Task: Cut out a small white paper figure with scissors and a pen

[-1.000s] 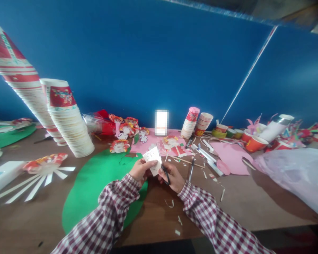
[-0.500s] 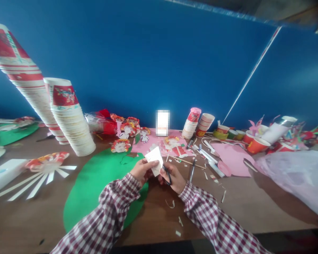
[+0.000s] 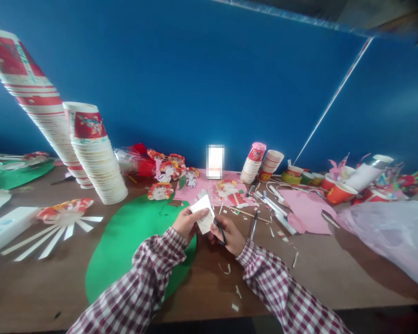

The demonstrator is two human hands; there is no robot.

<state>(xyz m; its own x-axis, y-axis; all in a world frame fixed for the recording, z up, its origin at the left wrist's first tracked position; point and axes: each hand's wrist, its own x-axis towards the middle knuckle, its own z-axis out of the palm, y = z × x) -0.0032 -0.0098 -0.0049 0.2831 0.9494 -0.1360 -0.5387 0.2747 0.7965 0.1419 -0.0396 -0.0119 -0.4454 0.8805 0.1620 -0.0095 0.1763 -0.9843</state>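
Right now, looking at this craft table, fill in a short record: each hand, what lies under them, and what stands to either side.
Left hand: holds a white paper piece
Right hand: holds black-handled scissors at the paper's edge
Under the hands: green sheet on a wooden table
Left side: tall stacks of paper cups
Right side: pink paper, clear plastic bag

Both checked-sleeved forearms converge at the green paper sheet's (image 3: 125, 241) right edge. The left hand (image 3: 186, 224) pinches a white card (image 3: 204, 214), thumb on top; the right hand (image 3: 231, 235) curls through the black scissors' (image 3: 220, 230) handles.
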